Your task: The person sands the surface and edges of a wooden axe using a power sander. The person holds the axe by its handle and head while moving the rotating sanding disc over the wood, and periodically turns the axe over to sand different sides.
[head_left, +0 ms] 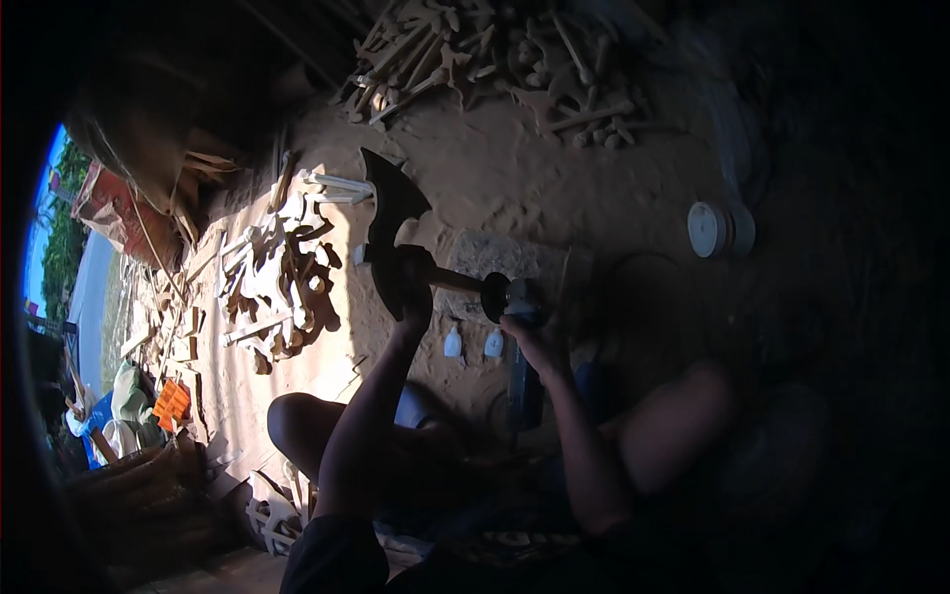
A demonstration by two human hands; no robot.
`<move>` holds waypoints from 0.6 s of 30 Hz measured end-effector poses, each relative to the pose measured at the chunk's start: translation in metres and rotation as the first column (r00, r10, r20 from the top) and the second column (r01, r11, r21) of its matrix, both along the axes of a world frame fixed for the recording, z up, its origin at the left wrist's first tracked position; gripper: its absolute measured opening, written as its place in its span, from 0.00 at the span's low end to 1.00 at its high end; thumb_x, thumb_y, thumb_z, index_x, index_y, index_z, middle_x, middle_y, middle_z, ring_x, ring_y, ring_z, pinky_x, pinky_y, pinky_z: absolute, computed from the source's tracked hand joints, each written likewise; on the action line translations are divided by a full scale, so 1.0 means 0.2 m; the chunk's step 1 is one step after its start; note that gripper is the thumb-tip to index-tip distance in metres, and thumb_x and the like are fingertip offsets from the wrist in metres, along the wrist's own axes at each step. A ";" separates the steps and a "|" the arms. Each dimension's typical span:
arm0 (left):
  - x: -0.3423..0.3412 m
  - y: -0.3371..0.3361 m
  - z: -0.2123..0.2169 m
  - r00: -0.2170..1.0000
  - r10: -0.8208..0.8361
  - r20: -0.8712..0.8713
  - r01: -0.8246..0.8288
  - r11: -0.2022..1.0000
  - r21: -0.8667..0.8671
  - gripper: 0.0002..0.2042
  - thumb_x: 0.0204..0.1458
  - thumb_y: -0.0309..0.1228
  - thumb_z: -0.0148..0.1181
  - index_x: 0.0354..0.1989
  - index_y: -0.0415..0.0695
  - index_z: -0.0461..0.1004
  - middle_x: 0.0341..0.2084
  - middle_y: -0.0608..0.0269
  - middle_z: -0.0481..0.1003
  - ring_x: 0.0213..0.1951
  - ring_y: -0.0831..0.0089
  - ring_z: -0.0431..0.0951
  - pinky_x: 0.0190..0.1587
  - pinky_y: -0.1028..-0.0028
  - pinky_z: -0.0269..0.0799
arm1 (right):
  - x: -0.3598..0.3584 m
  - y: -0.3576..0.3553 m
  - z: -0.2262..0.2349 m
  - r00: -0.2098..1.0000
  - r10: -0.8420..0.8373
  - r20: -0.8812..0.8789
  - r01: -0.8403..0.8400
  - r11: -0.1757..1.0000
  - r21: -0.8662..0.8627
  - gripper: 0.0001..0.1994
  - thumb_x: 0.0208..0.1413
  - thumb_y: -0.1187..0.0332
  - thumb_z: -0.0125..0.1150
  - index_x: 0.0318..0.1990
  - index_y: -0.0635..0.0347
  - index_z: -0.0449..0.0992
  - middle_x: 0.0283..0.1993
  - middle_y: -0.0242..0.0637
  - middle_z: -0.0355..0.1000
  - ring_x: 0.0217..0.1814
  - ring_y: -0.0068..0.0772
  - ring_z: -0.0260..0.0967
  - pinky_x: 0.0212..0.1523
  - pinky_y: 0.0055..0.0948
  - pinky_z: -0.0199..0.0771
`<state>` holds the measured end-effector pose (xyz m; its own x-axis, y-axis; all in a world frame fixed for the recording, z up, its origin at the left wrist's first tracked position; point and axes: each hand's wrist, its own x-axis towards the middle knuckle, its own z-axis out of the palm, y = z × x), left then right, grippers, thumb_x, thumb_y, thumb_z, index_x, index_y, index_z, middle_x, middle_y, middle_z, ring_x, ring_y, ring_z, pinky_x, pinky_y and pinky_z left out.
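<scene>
My left hand point(416, 282) is closed around a wooden axe-shaped piece point(393, 198) near its head, holding it off the ground. The piece has a wide curved double blade, and its straight handle points right. My right hand point(536, 345) grips an angle grinder point(524, 381), its body hanging downward in shadow. The grinder's round disc point(495, 297) is at the handle's right end; whether they touch I cannot tell. Below the handle, two small white tags or bottles point(452, 343) show against the dark ground. Behind the handle lies a pale, rough block point(505, 255).
Wooden pieces lie in a sunlit heap point(272, 282) at left and a larger shaded heap point(435, 49) at the far side. A white round container point(707, 230) stands at right. An orange item point(171, 404) and scraps lie at far left. My bent legs point(673, 426) flank the work.
</scene>
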<state>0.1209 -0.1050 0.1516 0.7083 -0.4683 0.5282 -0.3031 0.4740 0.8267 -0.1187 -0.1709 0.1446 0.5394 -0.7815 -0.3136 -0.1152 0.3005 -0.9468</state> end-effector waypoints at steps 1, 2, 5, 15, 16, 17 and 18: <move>0.01 0.01 -0.01 1.000 0.013 0.008 -0.013 1.000 -0.017 0.11 0.69 0.35 0.56 0.40 0.40 0.68 0.31 0.62 0.73 0.31 0.74 0.74 0.35 0.72 0.72 | 0.01 0.01 0.02 0.999 -0.012 -0.048 0.010 0.999 -0.035 0.35 0.47 0.60 0.81 0.61 0.61 0.72 0.52 0.39 0.77 0.52 0.32 0.77 0.56 0.36 0.76; 0.02 0.02 -0.02 1.000 0.027 0.015 -0.027 0.999 -0.034 0.10 0.69 0.34 0.56 0.41 0.39 0.68 0.31 0.61 0.74 0.31 0.74 0.75 0.35 0.72 0.73 | 0.02 0.02 0.04 0.995 -0.026 -0.095 0.019 0.997 -0.070 0.35 0.47 0.60 0.81 0.61 0.61 0.72 0.53 0.39 0.77 0.53 0.32 0.77 0.56 0.36 0.76; 0.07 0.07 -0.03 0.999 0.043 0.013 -0.043 0.999 0.003 0.10 0.69 0.34 0.56 0.42 0.39 0.70 0.31 0.60 0.75 0.31 0.73 0.76 0.34 0.72 0.75 | 0.07 0.06 0.11 0.997 0.076 -0.016 -0.076 0.997 0.004 0.35 0.46 0.61 0.81 0.61 0.62 0.72 0.54 0.38 0.77 0.55 0.32 0.76 0.57 0.36 0.76; -0.01 0.03 0.05 1.000 0.021 -0.018 -0.021 1.000 -0.011 0.12 0.67 0.35 0.59 0.41 0.37 0.72 0.30 0.59 0.77 0.31 0.71 0.77 0.34 0.71 0.74 | 0.03 0.01 0.07 0.996 -0.068 -0.058 0.060 0.991 -0.122 0.25 0.46 0.62 0.80 0.51 0.62 0.80 0.45 0.37 0.81 0.47 0.30 0.79 0.50 0.36 0.78; 0.03 0.09 0.03 0.998 0.051 0.045 -0.053 0.998 0.046 0.13 0.68 0.37 0.58 0.40 0.37 0.72 0.29 0.60 0.77 0.31 0.71 0.77 0.34 0.71 0.74 | 0.07 0.04 0.18 1.000 0.008 0.017 -0.007 0.998 -0.065 0.23 0.47 0.62 0.80 0.50 0.61 0.81 0.45 0.36 0.81 0.46 0.29 0.79 0.50 0.35 0.79; 0.05 0.12 0.02 0.992 0.068 0.102 -0.078 0.993 0.092 0.14 0.68 0.38 0.57 0.39 0.37 0.73 0.29 0.60 0.77 0.31 0.71 0.77 0.34 0.71 0.73 | 0.10 0.05 0.24 0.994 0.070 0.089 -0.068 0.997 -0.021 0.21 0.47 0.63 0.80 0.48 0.61 0.82 0.44 0.36 0.81 0.45 0.29 0.79 0.50 0.35 0.79; 0.04 0.11 0.03 0.993 0.066 0.096 -0.074 0.993 0.087 0.14 0.68 0.38 0.57 0.39 0.37 0.73 0.29 0.60 0.77 0.31 0.71 0.77 0.34 0.71 0.73 | 0.09 0.05 0.24 0.994 0.068 0.082 -0.066 0.997 -0.026 0.21 0.47 0.63 0.80 0.48 0.61 0.82 0.44 0.36 0.81 0.45 0.29 0.79 0.50 0.35 0.79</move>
